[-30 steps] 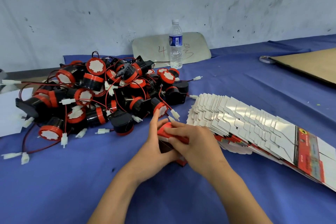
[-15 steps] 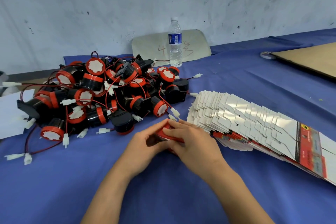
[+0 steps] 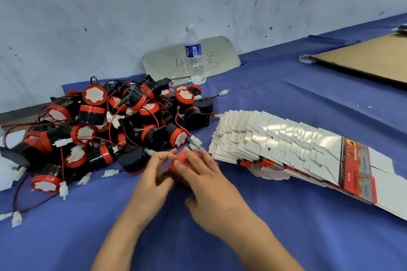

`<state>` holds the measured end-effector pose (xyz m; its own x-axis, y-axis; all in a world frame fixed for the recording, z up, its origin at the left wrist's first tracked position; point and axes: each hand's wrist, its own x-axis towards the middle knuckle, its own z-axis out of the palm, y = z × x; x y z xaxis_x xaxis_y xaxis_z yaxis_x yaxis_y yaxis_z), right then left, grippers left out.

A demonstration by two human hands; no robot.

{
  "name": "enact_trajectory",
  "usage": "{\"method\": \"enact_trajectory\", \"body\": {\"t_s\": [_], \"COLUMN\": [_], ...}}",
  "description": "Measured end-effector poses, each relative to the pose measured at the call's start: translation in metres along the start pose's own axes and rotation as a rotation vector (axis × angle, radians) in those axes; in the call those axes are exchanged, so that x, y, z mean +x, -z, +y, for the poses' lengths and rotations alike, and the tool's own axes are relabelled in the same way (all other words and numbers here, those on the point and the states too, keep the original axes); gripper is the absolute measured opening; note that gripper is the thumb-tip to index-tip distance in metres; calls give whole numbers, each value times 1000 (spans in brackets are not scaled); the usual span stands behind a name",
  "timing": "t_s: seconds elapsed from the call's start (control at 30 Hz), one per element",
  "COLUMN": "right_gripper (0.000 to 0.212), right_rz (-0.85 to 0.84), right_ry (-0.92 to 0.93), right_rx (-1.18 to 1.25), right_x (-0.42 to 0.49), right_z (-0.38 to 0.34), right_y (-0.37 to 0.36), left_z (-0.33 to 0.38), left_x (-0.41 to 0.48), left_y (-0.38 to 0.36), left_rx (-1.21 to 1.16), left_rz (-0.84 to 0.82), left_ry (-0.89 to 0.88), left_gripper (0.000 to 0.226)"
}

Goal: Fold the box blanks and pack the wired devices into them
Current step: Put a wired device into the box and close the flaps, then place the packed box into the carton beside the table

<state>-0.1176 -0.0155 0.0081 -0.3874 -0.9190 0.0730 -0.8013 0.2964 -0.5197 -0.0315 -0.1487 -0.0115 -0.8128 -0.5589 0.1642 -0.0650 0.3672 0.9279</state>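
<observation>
A small red box [image 3: 184,159] stands on the blue cloth between my hands. My left hand [image 3: 152,179] holds its left side, fingers spread toward the top. My right hand [image 3: 204,179] lies over its top and right side, fingers pressing the red flap; most of the box is hidden. A heap of black and red wired devices [image 3: 105,125] with white connectors lies to the left and behind. A fanned stack of flat white box blanks [image 3: 286,149] with red print lies to the right.
A water bottle [image 3: 195,55] stands at the back against a grey board [image 3: 222,55] by the wall. A brown cardboard sheet [image 3: 370,59] and a tape roll [image 3: 306,59] lie at the far right. Loose connectors [image 3: 16,219] trail at the left.
Both hands and the box have shifted slightly away from me toward the heap. My left fingers have lifted off and spread; my right hand now covers more of the box top.
</observation>
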Motion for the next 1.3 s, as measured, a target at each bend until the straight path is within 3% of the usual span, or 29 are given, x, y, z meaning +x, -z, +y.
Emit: {"method": "enact_trajectory", "body": {"t_s": [0.1, 0.17, 0.27, 0.33, 0.4, 0.47, 0.53, 0.63, 0.77, 0.83, 0.97, 1.03, 1.1, 1.2, 1.3], "right_gripper": [74, 62, 37, 45, 63, 55, 41, 46, 50, 43, 50, 57, 60, 49, 47], "right_rz": [94, 138, 232, 324, 395, 606, 897, 1073, 998, 863, 485, 495, 750, 1356, 1901], "right_ry": [-14, 40, 30, 7, 1, 19, 39, 11, -153, -201, -177, -207, -273, -444, -676], "right_rx": [31, 79, 356, 421, 311, 133, 106, 445, 609, 562, 177, 280, 613, 982, 972], "right_x": [-2, -1, 2, 1, 2, 4, 5, 0, -14, -31, -81, -112, -142, -181, -211], "right_z": [8, 11, 13, 12, 3, -5, -5, 5, 4, 1, 11, 17, 23, 46, 79], "right_y": [5, 9, 17, 18, 11, 0, -4, 0, 4, 5, 15, 24, 35, 50, 63], "left_z": [2, 2, 7, 11, 15, 17, 22, 31, 41, 39, 30, 26, 21, 9, 17], "left_x": [-2, -3, -3, -2, -4, -5, -10, -21, -30, -33, -20, -3, 0, 0, -12], "left_y": [-5, -4, 0, -4, -15, -28, -38, -53, -70, -70, -67, -71, -68, -49, -46], "left_rx": [73, 44, -36, -150, -307, -363, -351, -233, -127, -133, -195, -370, -507, -730, -879], "left_rz": [-108, -115, -57, -14, 32, 105, 127, 150, 286, 219, 25, -53, -59, -15, -62], "left_ry": [-19, -43, -67, -53, 23, 90, 80, -139, -177, -165, -151, -18, 44, 77, 87], "left_gripper": [74, 58, 27, 16, 21, 32, 41, 44, 25, 19, 22, 16, 22, 37, 62]}}
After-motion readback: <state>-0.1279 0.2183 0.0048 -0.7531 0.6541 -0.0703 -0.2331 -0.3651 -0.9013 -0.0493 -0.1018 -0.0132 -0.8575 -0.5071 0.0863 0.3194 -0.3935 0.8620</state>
